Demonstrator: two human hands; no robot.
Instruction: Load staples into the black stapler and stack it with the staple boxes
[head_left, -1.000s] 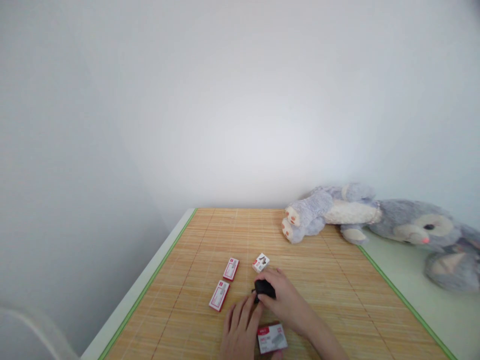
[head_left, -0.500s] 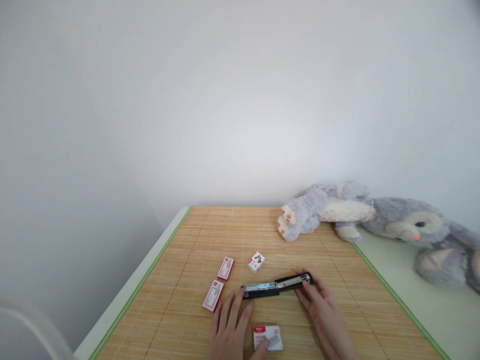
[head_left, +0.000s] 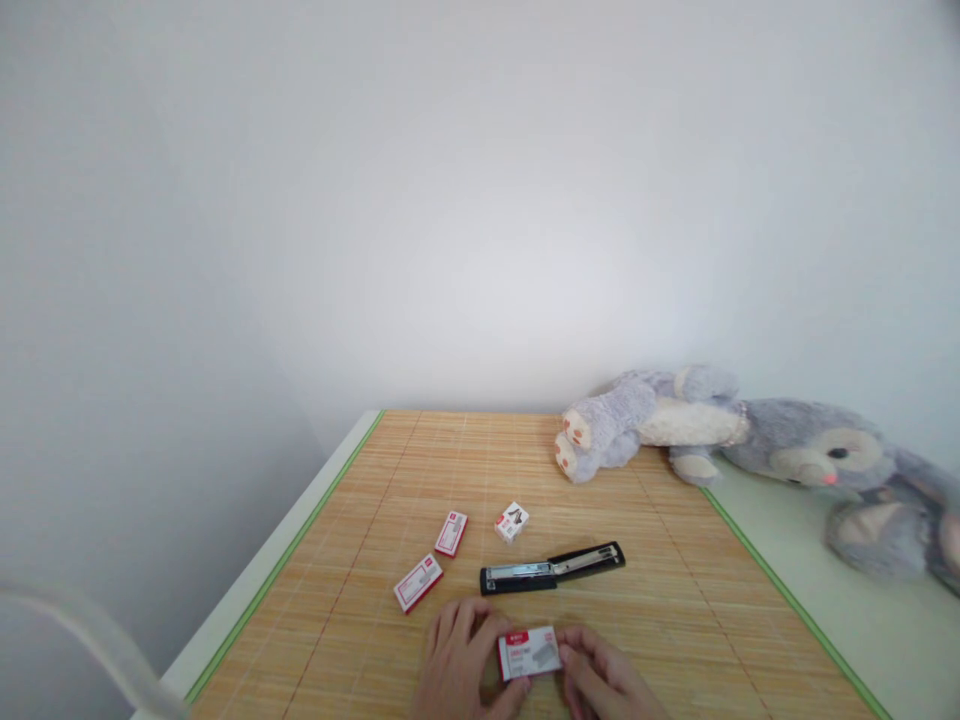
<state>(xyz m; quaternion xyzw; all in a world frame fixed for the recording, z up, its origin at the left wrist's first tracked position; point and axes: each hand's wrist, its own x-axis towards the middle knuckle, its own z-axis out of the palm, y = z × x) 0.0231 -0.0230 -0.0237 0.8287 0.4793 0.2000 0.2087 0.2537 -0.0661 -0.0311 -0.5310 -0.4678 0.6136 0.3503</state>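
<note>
Between my two hands is a small white and red staples box [head_left: 529, 653], near the front of the bamboo mat. My left hand [head_left: 463, 660] grips its left end, thumb at the lower edge. The fingers of my right hand [head_left: 604, 675] pinch its right end. Just beyond lies a black stapler [head_left: 553, 568], unfolded flat with its metal rail showing; neither hand touches it. Two white and red boxes, one nearer [head_left: 418, 583] and one farther [head_left: 451, 534], lie to the left. Another small box [head_left: 511, 522] with a stapler picture rests behind the stapler.
The bamboo mat [head_left: 442, 460] with green edging covers most of the table. A grey plush rabbit [head_left: 690, 420] lies along the back right, partly over the mat. A pale curved band [head_left: 97, 640], blurred, crosses the lower left. A plain wall rises behind.
My right hand has left the stapler and come to the staples box, which now sits slightly farther up. The left hand has closed on it. The nearer left box has turned and shifted left.
</note>
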